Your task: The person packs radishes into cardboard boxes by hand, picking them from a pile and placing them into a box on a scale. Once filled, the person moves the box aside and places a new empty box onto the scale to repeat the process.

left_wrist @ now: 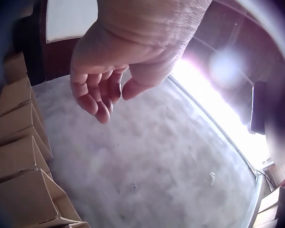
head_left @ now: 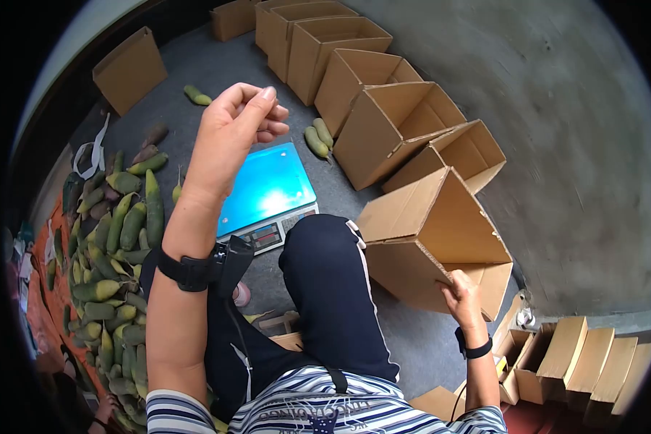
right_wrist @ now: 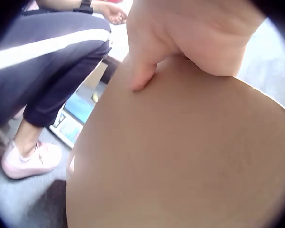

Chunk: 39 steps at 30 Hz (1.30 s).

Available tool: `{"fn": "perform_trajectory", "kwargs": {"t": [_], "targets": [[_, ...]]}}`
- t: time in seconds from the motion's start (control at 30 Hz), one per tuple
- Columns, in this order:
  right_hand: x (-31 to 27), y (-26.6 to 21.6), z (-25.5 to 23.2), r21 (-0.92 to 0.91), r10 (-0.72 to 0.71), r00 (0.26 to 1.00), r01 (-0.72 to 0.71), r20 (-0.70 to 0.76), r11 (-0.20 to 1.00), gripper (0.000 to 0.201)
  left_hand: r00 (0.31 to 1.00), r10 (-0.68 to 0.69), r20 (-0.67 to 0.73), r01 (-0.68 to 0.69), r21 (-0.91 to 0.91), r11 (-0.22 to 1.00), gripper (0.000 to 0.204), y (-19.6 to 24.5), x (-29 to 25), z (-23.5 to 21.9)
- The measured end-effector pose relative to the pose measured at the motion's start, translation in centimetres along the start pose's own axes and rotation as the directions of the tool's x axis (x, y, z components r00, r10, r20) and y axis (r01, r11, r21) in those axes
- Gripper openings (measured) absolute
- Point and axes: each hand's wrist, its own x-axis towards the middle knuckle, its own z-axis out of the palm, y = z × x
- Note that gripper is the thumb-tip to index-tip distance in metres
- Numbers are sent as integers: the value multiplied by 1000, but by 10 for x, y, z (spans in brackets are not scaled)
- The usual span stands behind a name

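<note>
My left hand [head_left: 233,126] is raised over the scale [head_left: 264,181] with its blue, shiny plate. Its fingers hang loosely curled, and the left wrist view shows no object between the thumb and fingers [left_wrist: 91,90]. My right hand [head_left: 461,298] grips the top edge of an open cardboard box [head_left: 405,206], which is tilted beside my knee. In the right wrist view the thumb [right_wrist: 143,78] lies against the broad cardboard side [right_wrist: 175,147], while the other fingers are hidden behind the edge.
A heap of green radishes [head_left: 130,224] covers the floor at left. Open cardboard boxes [head_left: 401,119] stand in a row along the wall [head_left: 557,137]. Two radishes [head_left: 317,139] lie near that row, with more cartons [head_left: 589,354] at lower right.
</note>
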Motion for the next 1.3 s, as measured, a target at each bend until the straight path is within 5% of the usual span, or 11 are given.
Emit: {"fn": "perform_trajectory", "kwargs": {"t": [0.23, 0.37, 0.63, 0.7, 0.8, 0.83, 0.9, 0.93, 0.97, 1.13, 1.3], "targets": [[114, -82, -34, 127, -300, 953, 302, -36, 945, 19, 965, 194, -176, -173, 126, 977, 46, 12, -7, -12], [189, -127, -2, 137, -530, 848, 525, -6, 840, 19, 889, 367, -276, -288, 288, 913, 51, 20, -10, -17], [281, -226, 69, 130, -774, 601, 766, 201, 629, 25, 857, 374, -354, -301, 245, 922, 44, 20, -13, -34], [294, -241, 87, 134, -775, 571, 775, 272, 618, 23, 826, 448, -342, -363, 284, 887, 41, 14, -13, -32], [305, -240, 139, 561, -742, 660, 573, 117, 598, 19, 814, 500, -297, -393, 352, 849, 36, 18, -20, -26], [296, -256, 125, 565, -751, 649, 576, 122, 591, 19, 810, 515, -280, -406, 367, 837, 35, 20, -21, -25], [273, -277, 93, 648, -595, 803, 472, -35, 598, 21, 763, 568, -309, -443, 389, 808, 33, 16, -18, -22], [284, -274, 108, 852, -573, 816, 246, 74, 462, 24, 765, 569, -301, -437, 407, 802, 33, 15, -20, -24], [280, -278, 113, 856, -580, 810, 239, 85, 459, 24, 772, 571, -280, -434, 424, 795, 33, 14, -20, -24], [293, -231, 97, 540, -683, 722, 532, 114, 652, 26, 762, 556, -332, -412, 414, 812, 36, 12, -17, -20], [286, -191, 88, 134, -759, 632, 748, 158, 650, 28, 769, 550, -326, -500, 228, 835, 37, 23, -19, -14]]}}
